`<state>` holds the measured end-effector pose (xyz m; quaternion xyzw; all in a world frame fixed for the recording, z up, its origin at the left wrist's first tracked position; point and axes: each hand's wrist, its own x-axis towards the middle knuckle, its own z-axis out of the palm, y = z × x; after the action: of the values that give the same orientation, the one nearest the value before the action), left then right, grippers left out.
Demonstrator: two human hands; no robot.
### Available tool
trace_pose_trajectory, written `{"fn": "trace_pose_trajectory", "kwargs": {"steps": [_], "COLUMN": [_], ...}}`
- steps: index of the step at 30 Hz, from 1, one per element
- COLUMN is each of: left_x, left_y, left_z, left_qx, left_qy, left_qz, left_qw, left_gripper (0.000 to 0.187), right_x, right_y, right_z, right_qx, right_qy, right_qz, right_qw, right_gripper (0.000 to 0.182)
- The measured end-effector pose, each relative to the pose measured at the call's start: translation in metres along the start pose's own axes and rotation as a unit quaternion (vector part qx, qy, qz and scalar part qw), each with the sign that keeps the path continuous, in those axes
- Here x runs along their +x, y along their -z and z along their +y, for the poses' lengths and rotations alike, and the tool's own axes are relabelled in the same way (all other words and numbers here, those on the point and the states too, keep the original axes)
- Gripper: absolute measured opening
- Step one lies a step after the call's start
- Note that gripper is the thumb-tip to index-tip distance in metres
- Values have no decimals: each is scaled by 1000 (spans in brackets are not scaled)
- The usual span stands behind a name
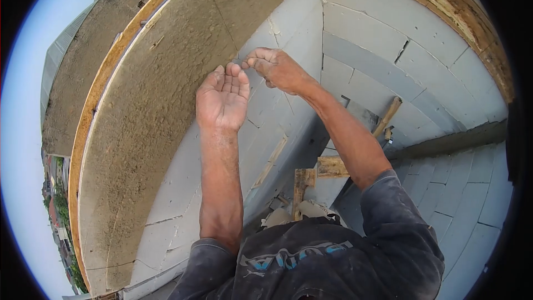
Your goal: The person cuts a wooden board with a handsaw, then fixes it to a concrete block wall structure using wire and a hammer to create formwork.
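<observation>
Left hand [223, 100] and right hand [273, 68] beside a mortar-coated surface [150, 111].
Left unclenched, palm showing; right fingers curled (whether gripping anything, I cannot tell).

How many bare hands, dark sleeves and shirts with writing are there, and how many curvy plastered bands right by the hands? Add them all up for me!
Bare hands: 2
Dark sleeves: 2
Shirt with writing: 1
Curvy plastered band: 1
Total: 6
</observation>
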<state>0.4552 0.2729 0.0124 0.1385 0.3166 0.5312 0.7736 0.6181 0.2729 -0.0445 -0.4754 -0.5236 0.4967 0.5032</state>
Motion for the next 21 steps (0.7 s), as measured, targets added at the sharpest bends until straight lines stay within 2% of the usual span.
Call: {"fn": "trace_pose_trajectory", "kwargs": {"steps": [4, 7, 11, 16, 19, 21], "left_x": [-2, -3, -8, 4, 11, 12], "left_y": [-8, -7, 7, -4, -7, -11], "left_z": [1, 4, -1, -4, -2, -1], "left_qx": [-37, -10, 66, 47, -7, -27], "left_qy": [12, 15, 18, 77, 77, 89], "left_qz": [43, 28, -17, -60, -32, -2], "left_qw": [998, 999, 998, 994, 996, 996], "left_gripper": [22, 26, 31, 26, 18, 10], "right_x": [2, 2, 7, 15, 4, 4], "right_y": [-6, -12, 1, 4, -9, -18], "right_z": [18, 22, 2, -39, -59, -45], "right_qx": [209, 284, 68, -171, -140, -163], "right_qy": [-37, -34, -15, -61, -56, 6], "right_qz": [-43, -52, -68, -60, -1, 47], "right_qw": [976, 957, 995, 982, 989, 985], "right_gripper": [27, 25, 23, 19, 20, 22]}}
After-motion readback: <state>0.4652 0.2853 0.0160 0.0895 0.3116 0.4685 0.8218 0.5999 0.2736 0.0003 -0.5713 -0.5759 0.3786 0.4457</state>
